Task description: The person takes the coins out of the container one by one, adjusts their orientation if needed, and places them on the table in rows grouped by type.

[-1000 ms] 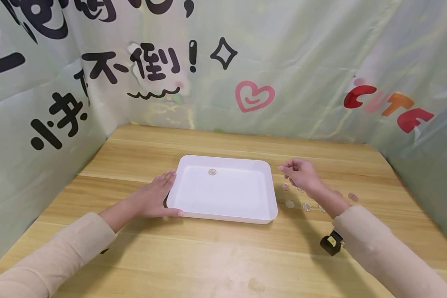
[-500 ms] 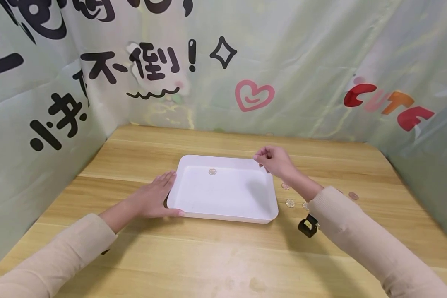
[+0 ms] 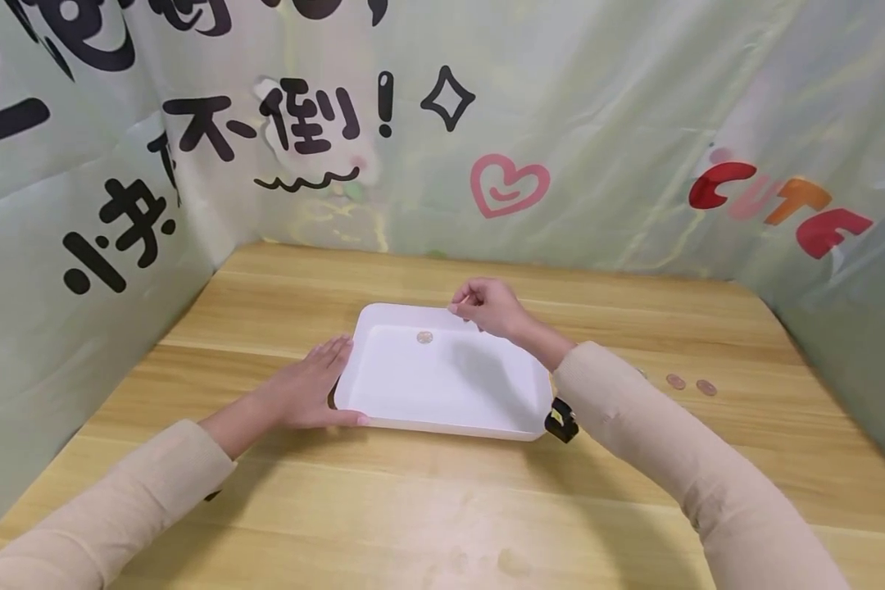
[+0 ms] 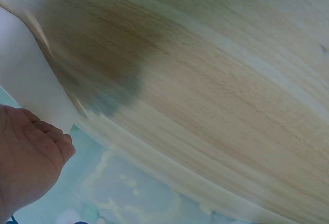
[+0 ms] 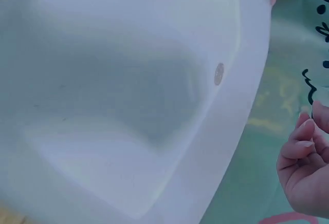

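A shallow white rectangular tray (image 3: 442, 393) lies on the wooden table. One coin (image 3: 424, 337) lies inside it by the far wall; the right wrist view shows this coin (image 5: 219, 74) too. My left hand (image 3: 311, 388) rests against the tray's left side, fingers extended along the rim and thumb at the near left corner. Over the far rim, right of the coin, my right hand (image 3: 489, 307) is raised, other fingers curled. Its thumb and forefinger (image 5: 303, 129) pinch a coin that the fingertips almost fully hide.
Right of the tray, a coin (image 3: 675, 381) and another coin (image 3: 705, 387) lie on the table; my right sleeve (image 3: 634, 410) covers the area beside them. A black wrist-camera mount (image 3: 561, 420) hangs under that forearm. A printed cloth (image 3: 597, 123) walls the back and sides.
My right hand has moved left from above the loose coins, across the tray's right edge, to its far rim. The left hand and the tray have stayed in place.
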`<state>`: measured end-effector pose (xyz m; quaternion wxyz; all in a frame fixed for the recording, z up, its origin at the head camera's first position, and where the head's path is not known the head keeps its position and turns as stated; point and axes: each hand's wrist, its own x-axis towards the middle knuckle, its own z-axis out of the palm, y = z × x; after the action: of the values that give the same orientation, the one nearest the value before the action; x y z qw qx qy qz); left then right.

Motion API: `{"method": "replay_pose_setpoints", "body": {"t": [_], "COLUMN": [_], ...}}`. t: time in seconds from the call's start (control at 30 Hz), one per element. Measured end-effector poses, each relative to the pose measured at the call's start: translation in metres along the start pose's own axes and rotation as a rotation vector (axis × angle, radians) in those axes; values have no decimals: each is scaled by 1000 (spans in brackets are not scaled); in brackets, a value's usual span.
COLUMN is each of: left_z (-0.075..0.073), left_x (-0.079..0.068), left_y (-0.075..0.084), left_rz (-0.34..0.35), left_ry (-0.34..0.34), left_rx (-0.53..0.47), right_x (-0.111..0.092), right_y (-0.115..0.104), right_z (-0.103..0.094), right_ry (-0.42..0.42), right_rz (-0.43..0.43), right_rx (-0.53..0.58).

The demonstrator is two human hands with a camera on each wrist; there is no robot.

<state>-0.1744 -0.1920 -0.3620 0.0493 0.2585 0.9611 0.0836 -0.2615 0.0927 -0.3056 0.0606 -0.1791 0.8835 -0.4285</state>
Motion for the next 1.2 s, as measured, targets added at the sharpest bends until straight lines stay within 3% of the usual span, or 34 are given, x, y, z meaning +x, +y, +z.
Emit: {"method": "replay_pose_setpoints", "body": {"t": [0.23, 0.4, 0.7, 0.9, 1.2], "left_z": [-3, -4, -5, -3, 0], "left_x": [1, 2, 1, 1, -1], "left_y": [1, 3, 2, 1, 2], "left_rz": [10, 7, 9, 20, 12], "left_ry": [3, -12, 4, 20, 22], "left_rx": [15, 9, -5, 3, -19], "right_x": [23, 34, 45, 47, 44], "right_y": [3, 10, 17, 24, 29], "right_z": [13, 23, 36, 47, 61], "right_ry": [-42, -118, -288, -298, -261], "right_rz": [-21, 1, 61, 55, 30], "right_rx": [23, 51, -57, -146, -164]}}
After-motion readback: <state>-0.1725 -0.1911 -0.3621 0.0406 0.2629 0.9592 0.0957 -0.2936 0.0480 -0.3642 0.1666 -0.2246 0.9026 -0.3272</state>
